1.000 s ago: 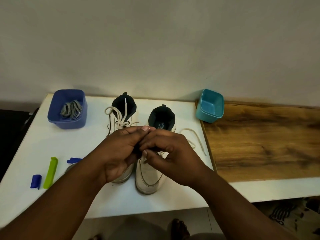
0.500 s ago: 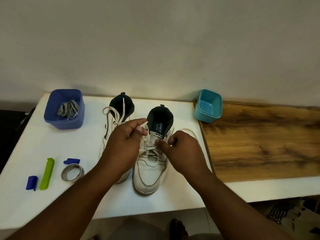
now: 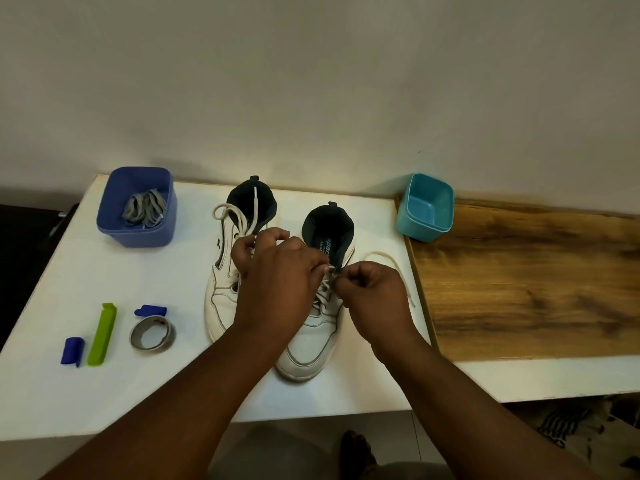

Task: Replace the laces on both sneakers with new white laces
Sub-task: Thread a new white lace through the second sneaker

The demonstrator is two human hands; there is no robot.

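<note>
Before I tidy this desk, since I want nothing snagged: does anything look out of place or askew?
One thing: the white lace from the right sneaker trails loose across the table toward the wooden surface, where it could snag. The left sneaker has a floppy lace loop. Otherwise, nothing is spilled or damaged.

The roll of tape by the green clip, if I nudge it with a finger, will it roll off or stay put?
The roll of tape lies flat on the white table, so it would probably slide, not roll. It looks thin and hollow, so likely light. The green clip beside it might get bumped.
</note>
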